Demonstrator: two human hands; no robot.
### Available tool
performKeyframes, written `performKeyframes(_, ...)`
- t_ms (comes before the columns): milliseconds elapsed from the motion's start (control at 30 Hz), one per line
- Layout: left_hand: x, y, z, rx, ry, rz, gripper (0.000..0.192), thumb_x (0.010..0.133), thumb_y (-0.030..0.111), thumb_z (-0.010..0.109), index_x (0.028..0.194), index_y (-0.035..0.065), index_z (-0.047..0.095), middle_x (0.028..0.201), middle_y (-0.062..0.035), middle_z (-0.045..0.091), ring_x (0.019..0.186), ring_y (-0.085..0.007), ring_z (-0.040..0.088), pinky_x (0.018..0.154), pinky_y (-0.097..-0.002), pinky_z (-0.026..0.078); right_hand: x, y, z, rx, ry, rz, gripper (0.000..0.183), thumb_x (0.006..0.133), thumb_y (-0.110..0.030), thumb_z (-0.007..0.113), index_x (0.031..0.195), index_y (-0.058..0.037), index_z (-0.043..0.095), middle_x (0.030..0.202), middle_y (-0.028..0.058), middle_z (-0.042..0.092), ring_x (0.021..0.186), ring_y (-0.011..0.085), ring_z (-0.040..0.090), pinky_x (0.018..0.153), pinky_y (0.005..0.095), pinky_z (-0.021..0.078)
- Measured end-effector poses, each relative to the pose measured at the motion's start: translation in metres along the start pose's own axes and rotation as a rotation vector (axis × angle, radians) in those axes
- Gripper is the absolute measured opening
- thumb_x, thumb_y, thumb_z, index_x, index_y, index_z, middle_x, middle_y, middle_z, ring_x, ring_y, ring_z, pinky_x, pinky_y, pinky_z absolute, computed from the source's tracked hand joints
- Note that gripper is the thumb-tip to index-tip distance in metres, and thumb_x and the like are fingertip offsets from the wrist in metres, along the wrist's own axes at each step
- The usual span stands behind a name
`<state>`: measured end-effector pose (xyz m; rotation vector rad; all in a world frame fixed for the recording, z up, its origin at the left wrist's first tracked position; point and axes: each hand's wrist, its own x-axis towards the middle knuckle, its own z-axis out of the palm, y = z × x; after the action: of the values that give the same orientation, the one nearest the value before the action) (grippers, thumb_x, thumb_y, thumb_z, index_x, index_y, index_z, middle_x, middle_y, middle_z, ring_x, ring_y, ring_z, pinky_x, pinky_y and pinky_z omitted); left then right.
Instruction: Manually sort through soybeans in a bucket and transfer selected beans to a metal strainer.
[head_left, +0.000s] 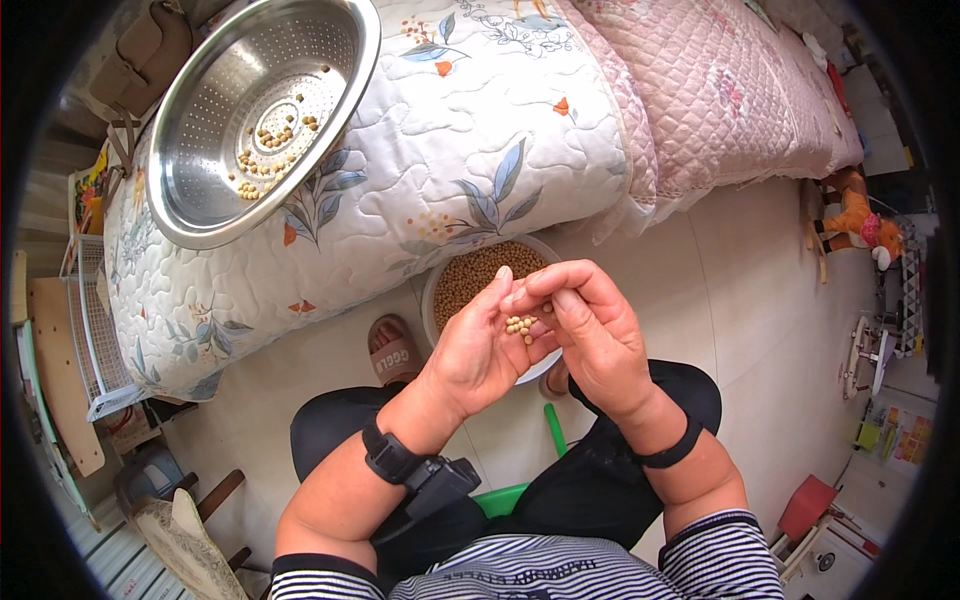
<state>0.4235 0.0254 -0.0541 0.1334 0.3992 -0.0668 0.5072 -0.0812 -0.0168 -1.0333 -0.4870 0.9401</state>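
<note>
My left hand (480, 352) is cupped, palm up, with several pale soybeans (519, 325) lying in it. Over its fingers bends my right hand (600, 337), thumb and fingers curled close together. One bean shows beside the right thumb tip; whether it is pinched there or rests on the left fingers is unclear. Below both hands, a white round tub (429, 300) on the floor holds a mass of soybeans (484, 274). The hands and wrists cover its near side. At the upper left, a perforated steel colander (202, 142) rests on the bed with scattered beans (262, 169) in its bottom.
A bed with a white floral quilt (450, 135) and a pink quilted cover (720, 97) spans the far side. Between my knees is a green plastic stool (501, 501). A white wire rack (94, 322) stands left, a toy horse (855, 214) right.
</note>
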Motion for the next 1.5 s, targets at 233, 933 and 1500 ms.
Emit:
performKeyframes(233,-0.002,0.000,0.004,-0.038,-0.034,0.067,0.035,0.097,0.034,0.030,0.110,0.0086,0.051,0.109,-0.0068,0.056,0.101,-0.0184,0.054,0.092,-0.0362,0.043,0.001,0.000,0.000,-0.138,-0.026,-0.101,0.020,0.096,-0.009,0.037,0.109,-0.0006,0.050,0.104,0.0073,0.056,0.102,0.0127,0.052,0.092,0.0270,0.0401)
performKeyframes(933,-0.002,0.011,0.006,-0.068,-0.176,0.045,0.044,0.098,0.033,0.030,0.119,-0.0014,0.046,0.121,-0.0145,0.050,0.114,-0.0230,0.050,0.100,-0.0370,0.039,0.006,-0.012,-0.007,-0.644,0.127,-0.351,0.023,0.093,-0.014,0.046,0.107,0.0012,0.057,0.107,0.0126,0.058,0.101,0.0215,0.055,0.089,0.0303,0.0414)
performKeyframes(1500,-0.006,0.015,0.022,0.322,0.146,0.101,0.031,0.091,0.007,0.049,0.119,-0.0047,0.047,0.112,-0.0171,0.056,0.101,-0.0231,0.059,0.090,-0.0302,0.050,0.006,-0.009,-0.008,-0.428,0.237,-0.100,0.023,0.096,-0.015,0.041,0.102,0.0014,0.055,0.097,0.0046,0.056,0.081,0.0078,0.055,0.077,0.0213,0.0458)
